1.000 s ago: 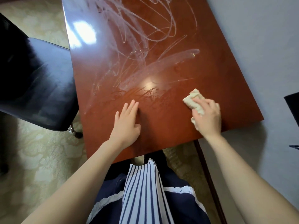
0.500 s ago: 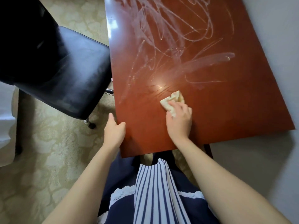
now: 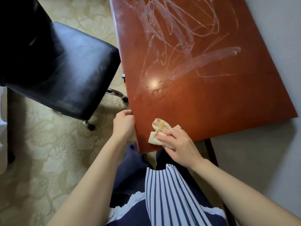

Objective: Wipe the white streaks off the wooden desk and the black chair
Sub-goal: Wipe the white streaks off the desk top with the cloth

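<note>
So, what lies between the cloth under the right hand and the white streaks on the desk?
In the head view, only bare desk: glossy wood with a light glare, between the cloth and the white streaks. Nothing stands there.

One wooden desk (image 3: 211, 103), one black chair (image 3: 65, 70), one cloth (image 3: 160, 128), two hands: left hand (image 3: 123, 123), right hand (image 3: 179, 144)

desk (image 3: 219, 101) red-brown, white streaks (image 3: 179, 30) | chair (image 3: 68, 66) black | cloth (image 3: 158, 132) cream
</note>
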A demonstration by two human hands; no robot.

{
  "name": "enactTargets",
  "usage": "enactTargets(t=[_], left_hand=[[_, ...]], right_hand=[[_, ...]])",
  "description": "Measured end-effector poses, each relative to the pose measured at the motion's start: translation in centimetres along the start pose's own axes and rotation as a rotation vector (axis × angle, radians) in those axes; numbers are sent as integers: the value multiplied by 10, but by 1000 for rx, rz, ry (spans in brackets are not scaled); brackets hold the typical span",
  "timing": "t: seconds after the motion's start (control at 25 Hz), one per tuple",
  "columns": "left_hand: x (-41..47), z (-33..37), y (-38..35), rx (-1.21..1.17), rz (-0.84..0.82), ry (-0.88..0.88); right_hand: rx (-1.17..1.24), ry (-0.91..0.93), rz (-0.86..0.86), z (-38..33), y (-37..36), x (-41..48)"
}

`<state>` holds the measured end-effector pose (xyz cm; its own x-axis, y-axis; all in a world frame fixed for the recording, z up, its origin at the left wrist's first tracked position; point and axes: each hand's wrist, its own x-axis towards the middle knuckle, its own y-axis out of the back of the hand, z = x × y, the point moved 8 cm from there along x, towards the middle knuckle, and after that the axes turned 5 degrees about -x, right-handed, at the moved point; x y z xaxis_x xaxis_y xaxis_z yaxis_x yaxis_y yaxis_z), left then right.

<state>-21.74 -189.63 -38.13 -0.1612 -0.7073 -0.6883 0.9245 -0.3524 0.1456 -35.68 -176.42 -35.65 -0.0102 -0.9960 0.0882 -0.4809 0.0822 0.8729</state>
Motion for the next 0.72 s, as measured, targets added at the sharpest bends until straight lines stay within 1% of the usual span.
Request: enactTargets(t=[0.16, 0.28, 0.36, 0.44, 0.56, 0.64, 0.72], left_hand=[[10, -11, 3, -123, -72, 52], [15, -17, 2, -130, -190, 57], [14, -13, 0, -116, -248, 41], [14, -11, -2, -142, -302, 29], [13, -8, 1, -129, -328, 28], [13, -10, 5, -124, -320, 21], [10, -9, 6, -114, -326, 4]], right_hand=[[10, 41, -59, 7, 1, 16], [6, 64, -65, 4, -2, 56], [0, 42, -72, 5, -4, 92], [-4, -57, -45, 8, -6, 129], [-13, -289, 92, 9, -12, 161], [-9, -415, 193, 4, -17, 159], [25, -458, 232, -3, -22, 145]])
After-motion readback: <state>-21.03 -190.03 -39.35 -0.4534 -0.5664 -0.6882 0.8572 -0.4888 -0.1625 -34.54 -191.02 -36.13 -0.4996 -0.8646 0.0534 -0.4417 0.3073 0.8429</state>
